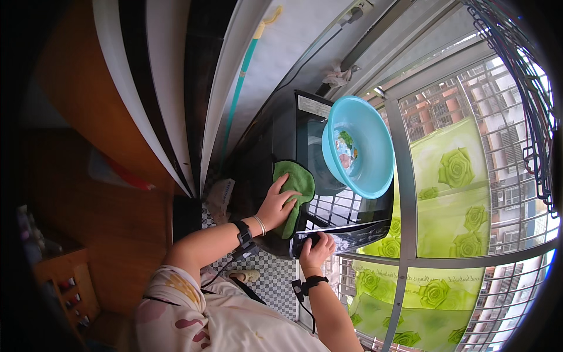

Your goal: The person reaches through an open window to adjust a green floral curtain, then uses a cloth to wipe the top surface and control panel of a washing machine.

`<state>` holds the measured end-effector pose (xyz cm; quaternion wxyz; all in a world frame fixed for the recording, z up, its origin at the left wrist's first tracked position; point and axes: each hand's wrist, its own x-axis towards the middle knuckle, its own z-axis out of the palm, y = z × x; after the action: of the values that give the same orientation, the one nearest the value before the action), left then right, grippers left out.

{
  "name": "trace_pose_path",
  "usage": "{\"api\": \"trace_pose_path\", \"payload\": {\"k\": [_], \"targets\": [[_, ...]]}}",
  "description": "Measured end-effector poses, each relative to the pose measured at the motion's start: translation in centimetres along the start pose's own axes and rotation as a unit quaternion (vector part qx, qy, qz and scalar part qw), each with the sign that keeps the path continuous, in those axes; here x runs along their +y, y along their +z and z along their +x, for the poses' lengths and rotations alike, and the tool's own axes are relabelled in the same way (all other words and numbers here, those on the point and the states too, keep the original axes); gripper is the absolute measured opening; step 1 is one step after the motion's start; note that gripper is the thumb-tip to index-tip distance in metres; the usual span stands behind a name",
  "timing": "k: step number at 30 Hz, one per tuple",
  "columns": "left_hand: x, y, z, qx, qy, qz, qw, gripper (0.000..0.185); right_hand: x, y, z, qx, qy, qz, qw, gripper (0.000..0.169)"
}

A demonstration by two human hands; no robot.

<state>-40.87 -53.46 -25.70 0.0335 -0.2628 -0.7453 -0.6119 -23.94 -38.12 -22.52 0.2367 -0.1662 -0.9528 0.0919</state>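
Note:
My left hand grips a green cloth with a dark border, laid against the left side edge of a black top-loading washing machine. Part of the cloth is bunched beneath my fingers and hangs over that edge. My right hand rests on the near end of the machine's control panel, fingers curled over it by a dark part. Whether those fingers grip anything is hidden. A light blue plastic basin with a printed bottom stands on the machine's glass lid.
A window with metal bars and green rose-patterned curtains borders the right. Hangers hang at the upper right. A teal pole leans on the wall beside sliding door frames. A power cord runs to a socket.

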Motion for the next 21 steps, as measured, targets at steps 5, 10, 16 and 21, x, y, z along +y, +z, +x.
{"api": "trace_pose_path", "payload": {"k": [5,10,16,21], "targets": [[0.0,-2.2,10.3,0.036,-0.154,0.153,0.975,0.062,-0.1,-0.3,0.4,-0.007,-0.009,0.003,1.0,0.035],[-0.2,-2.2,12.7,0.057,-0.086,0.189,0.977,0.058,-0.1,0.0,0.4,-0.004,-0.008,0.002,1.0,0.037],[0.2,1.7,-3.2,-0.031,-0.065,0.041,0.997,0.093,-0.3,-0.1,0.1,0.016,0.002,0.006,1.0,0.037],[0.3,2.5,-0.1,0.03,-0.107,0.018,0.994,0.087,0.0,0.1,0.0,0.007,0.004,0.004,1.0,0.037]]}}
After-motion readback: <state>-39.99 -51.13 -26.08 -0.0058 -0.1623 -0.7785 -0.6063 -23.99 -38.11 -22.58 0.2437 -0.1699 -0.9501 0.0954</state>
